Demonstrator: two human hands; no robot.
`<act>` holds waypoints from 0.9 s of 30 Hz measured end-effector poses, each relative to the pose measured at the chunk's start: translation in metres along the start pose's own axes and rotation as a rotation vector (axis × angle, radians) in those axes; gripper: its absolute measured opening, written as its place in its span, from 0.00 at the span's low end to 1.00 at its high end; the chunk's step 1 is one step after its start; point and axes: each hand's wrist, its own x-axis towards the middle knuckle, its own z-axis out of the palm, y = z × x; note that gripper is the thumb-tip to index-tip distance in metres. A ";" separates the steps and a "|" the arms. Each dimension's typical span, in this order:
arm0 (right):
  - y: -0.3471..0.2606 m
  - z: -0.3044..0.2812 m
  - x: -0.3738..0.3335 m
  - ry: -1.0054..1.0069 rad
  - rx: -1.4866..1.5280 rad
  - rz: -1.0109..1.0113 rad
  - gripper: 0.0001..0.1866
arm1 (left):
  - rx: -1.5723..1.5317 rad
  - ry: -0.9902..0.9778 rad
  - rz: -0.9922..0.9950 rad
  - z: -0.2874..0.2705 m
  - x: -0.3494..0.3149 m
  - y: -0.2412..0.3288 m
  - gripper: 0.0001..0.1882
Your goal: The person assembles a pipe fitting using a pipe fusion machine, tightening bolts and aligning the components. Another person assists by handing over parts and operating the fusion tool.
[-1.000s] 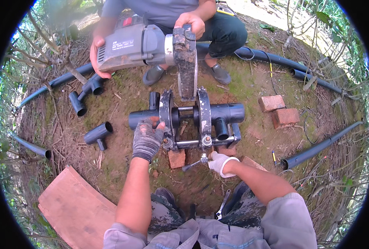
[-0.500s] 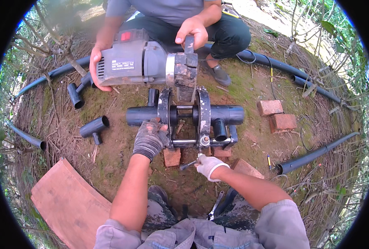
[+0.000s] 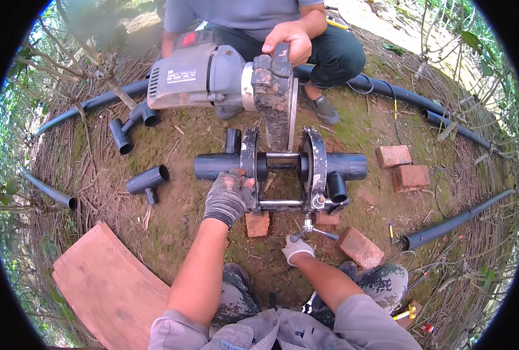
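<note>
A black pipe-clamping frame (image 3: 249, 153) stands with two ring clamps, a black tee fitting (image 3: 212, 165) in the left ring and another black tee (image 3: 347, 167) in the right ring. My left hand (image 3: 229, 198), in a worn grey glove, is bent over the left tee where it meets the ring; its fingertips are partly hidden. My right hand (image 3: 298, 249), in a white glove, closes on one knob of the crank handle (image 3: 316, 231) at the frame's near side. Above the gap between the rings, a co-worker's hand (image 3: 291, 42) holds a grey electric pipe-facing tool (image 3: 201, 76) by its upper grip.
A loose tee (image 3: 147, 179) and joined black fittings (image 3: 122, 135) lie to the left, with a curved brown board (image 3: 107, 286) nearer me. To the right are bricks (image 3: 411, 178), a black pipe (image 3: 452, 224) and a thin cable. A longer black pipe (image 3: 382, 87) runs behind the co-worker.
The right ring and its tee have slid right, widening the gap. The crank handle has turned, with my right hand now lower on it. The facing tool's blade disc shows beside its dark body.
</note>
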 end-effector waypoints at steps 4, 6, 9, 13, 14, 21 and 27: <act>0.023 -0.042 -0.038 -0.011 -0.081 0.125 0.27 | -0.032 -0.001 -0.005 0.001 0.001 -0.004 0.22; 0.043 -0.049 -0.042 -0.024 -0.133 0.117 0.27 | -0.065 0.016 -0.018 0.008 0.004 -0.002 0.22; 0.042 -0.049 -0.049 0.007 -0.124 0.092 0.27 | 0.006 -0.014 -0.089 -0.002 0.000 0.013 0.22; 0.043 -0.047 -0.053 0.119 -0.265 0.104 0.18 | -0.018 0.035 -0.091 0.004 0.005 0.003 0.22; 0.042 -0.048 -0.056 0.154 -0.300 0.074 0.16 | 0.001 0.035 -0.072 0.001 0.003 0.001 0.22; 0.071 -0.047 -0.049 0.154 -0.201 -0.110 0.24 | 0.317 -0.276 0.018 -0.041 -0.029 0.040 0.23; 0.059 -0.049 -0.044 0.127 -0.176 -0.113 0.25 | 0.240 -0.294 0.105 -0.072 -0.064 0.057 0.23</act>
